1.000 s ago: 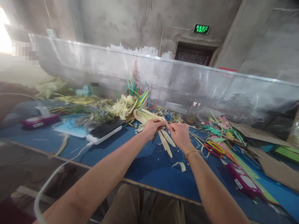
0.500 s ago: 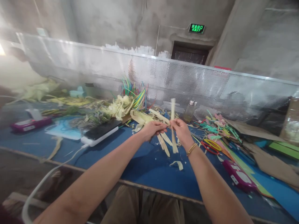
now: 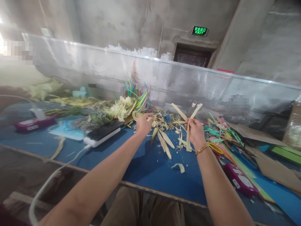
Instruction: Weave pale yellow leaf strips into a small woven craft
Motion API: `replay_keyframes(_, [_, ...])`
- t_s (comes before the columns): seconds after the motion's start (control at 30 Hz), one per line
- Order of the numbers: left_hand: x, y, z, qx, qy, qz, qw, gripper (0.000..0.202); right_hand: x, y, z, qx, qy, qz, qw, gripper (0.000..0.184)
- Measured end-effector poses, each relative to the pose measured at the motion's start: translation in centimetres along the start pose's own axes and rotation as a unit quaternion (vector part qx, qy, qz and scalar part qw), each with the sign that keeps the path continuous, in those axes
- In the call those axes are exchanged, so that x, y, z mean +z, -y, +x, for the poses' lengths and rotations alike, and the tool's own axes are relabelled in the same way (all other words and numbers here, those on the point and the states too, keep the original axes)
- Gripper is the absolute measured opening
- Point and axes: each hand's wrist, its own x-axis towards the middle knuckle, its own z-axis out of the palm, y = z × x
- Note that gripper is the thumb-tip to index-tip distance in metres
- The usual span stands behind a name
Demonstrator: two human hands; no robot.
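Observation:
My right hand (image 3: 196, 131) pinches several pale corn husk strips (image 3: 179, 110) where they cross, so their ends fan out above, to the left and below. To the left, my left hand (image 3: 144, 124) is over the husk pile with its fingers stretched out and apart. It appears to hold nothing; its fingertips are near dry husk scraps (image 3: 162, 120). Between my hands, loose husk strips (image 3: 166, 141) lie on the blue tabletop (image 3: 145, 166). Closer to me is a small curled husk piece (image 3: 180, 167).
A black-topped white device (image 3: 103, 133) with a white cable lies left. Coloured stems (image 3: 138, 91) stand behind, before a perforated metal screen (image 3: 155, 75). At right are a purple device (image 3: 241, 180), cardboard (image 3: 270, 160) and coloured sheets. A person (image 3: 21, 75) sits far left.
My hands have moved apart. The left went left to the husk pile and its fingers spread; the right shifted right with the crossed strips, which now fan out and tilt.

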Motion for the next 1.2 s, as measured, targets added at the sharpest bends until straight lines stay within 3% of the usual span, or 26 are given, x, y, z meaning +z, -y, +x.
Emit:
replay_keyframes(0.03, [0.1,-0.3,-0.3,0.034,0.003,0.009,0.999,0.022,0.2,0.0,-0.2,-0.001,0.01,-0.005,1.0,0.03])
replay_keyframes(0.1, [0.5,-0.9,-1.1,0.052,0.073,-0.015,0.996,0.02,0.9,0.1,-0.7,0.0,0.034,-0.007,0.999,0.031])
replay_keyframes(0.2, [1.5,-1.8,-2.5,0.036,0.205,-0.049,0.977,0.024,2.1,0.3,-1.9,0.005,0.076,0.003,0.997,0.032])
replay_keyframes(0.37, [2.5,-2.1,-3.6,-0.022,0.305,-0.111,0.946,0.035,3.8,0.6,-3.7,0.015,0.148,0.025,0.989,0.029])
replay_keyframes(0.57, [2.7,-1.5,-3.4,-0.138,0.245,-0.183,0.942,0.04,3.9,1.0,-4.2,0.023,0.193,0.017,0.981,0.032])
replay_keyframes(0.7, [2.4,-1.4,-3.4,-0.186,0.269,-0.188,0.926,0.035,3.4,1.5,-4.0,-0.014,0.218,-0.014,0.976,0.036])
replay_keyframes(0.97, [2.3,-1.6,-3.4,-0.078,0.271,-0.125,0.951,0.026,3.4,1.1,-3.8,-0.055,0.214,-0.063,0.973,0.028])
replay_keyframes(1.2, [2.3,-1.6,-3.4,-0.027,0.273,-0.075,0.959,0.026,3.5,1.8,-4.5,-0.112,0.193,-0.153,0.963,0.019])
